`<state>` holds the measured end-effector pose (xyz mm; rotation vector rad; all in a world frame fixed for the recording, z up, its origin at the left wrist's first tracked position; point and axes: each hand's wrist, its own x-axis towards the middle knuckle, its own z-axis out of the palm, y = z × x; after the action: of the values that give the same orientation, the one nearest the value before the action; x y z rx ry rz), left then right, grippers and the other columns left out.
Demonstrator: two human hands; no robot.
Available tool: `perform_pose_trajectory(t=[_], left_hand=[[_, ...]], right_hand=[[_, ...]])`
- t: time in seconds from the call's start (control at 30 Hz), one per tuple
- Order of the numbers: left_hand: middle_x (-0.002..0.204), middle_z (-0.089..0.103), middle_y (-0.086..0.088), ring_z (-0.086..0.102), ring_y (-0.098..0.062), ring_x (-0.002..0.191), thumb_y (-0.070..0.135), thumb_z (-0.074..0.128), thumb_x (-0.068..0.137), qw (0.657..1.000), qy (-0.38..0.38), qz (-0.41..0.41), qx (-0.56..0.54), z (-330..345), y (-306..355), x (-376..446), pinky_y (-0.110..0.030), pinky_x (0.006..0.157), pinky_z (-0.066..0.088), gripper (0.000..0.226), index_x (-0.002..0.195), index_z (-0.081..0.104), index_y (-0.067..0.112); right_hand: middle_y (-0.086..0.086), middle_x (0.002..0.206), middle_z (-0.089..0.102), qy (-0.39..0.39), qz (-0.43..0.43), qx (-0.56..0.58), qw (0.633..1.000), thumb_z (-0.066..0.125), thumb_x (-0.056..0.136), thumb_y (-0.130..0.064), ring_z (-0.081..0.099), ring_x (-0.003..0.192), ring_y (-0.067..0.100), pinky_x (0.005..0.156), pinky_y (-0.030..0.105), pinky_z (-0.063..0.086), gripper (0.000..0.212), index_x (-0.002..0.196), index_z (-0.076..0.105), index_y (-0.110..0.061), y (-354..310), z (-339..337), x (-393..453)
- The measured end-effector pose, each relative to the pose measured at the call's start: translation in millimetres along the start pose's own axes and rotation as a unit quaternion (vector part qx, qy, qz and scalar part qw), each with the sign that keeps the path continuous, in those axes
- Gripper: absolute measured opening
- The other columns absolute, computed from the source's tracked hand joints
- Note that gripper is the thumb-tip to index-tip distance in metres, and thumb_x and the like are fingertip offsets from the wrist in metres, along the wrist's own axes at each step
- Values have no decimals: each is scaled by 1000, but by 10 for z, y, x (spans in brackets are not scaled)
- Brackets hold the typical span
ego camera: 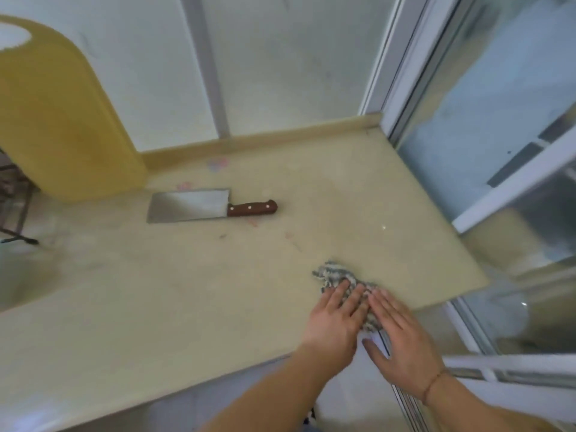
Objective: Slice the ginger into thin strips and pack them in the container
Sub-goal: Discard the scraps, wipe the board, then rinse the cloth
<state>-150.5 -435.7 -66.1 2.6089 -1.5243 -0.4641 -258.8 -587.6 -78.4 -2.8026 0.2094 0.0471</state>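
Beige surface [187, 307]: I see left hand [335, 319] and right hand [402, 335] flat, fingers straight, pressing rag [336, 274]; cleaver [199, 205] idle, well apart; ginger, container not visible; progress unclear, likely cleanup

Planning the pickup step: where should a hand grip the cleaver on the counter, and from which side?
Take the cleaver by its brown riveted handle, coming from the right. It lies flat on the counter with the handle pointing right, free of the leaning yellow cutting board. Both hands are on the cloth to the right, so the right hand seems nearer.
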Motion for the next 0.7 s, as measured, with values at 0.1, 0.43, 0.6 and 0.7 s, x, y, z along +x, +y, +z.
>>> perform_pose_trajectory(t=[0.1, 0.43, 0.6, 0.7], left_hand=[[137, 62, 3, 57, -20, 128, 29, 50, 83, 996, 67, 45, -37, 126, -241, -346, -35, 105, 49, 50, 129, 68, 22], [120, 70, 14, 64, -11, 115, 17, 49, 64, 958, 210, -151, -123, 155, -1348, -2431, -32, 96, 48, 56, 114, 73, 27], [85, 72, 3, 65, -12, 81, 32, 53, 73, 755, 365, -327, -436, -207, -1569, -3296, -28, 74, 49, 31, 89, 72, 13], [82, 68, -20, 63, -25, 75, 51, 64, 75, 484, 411, -377, -674, -482, -1743, -3706, -36, 71, 47, 59, 88, 67, -6]], right_hand=[[6, 147, 46, 48, -37, 38, 997, 50, 78, -26, 36, 140, 19, 114, 31, 27, 64, 138, 50, -2, -347, 150, -38], [-1, 105, 73, 17, -328, 49, 943, 46, 70, -16, 52, 101, 15, 84, 30, 50, 51, 114, 72, -10, -2308, 600, 444], [0, 74, 65, -106, -184, 334, 918, 58, 63, -41, 56, 68, 4, 69, 23, 48, 53, 113, 66, -29, -3529, 198, 632], [7, 77, 68, -215, -43, 611, 760, 75, 58, -61, 63, 69, 10, 62, 25, 50, 71, 117, 59, -26, -4309, -50, 814]])
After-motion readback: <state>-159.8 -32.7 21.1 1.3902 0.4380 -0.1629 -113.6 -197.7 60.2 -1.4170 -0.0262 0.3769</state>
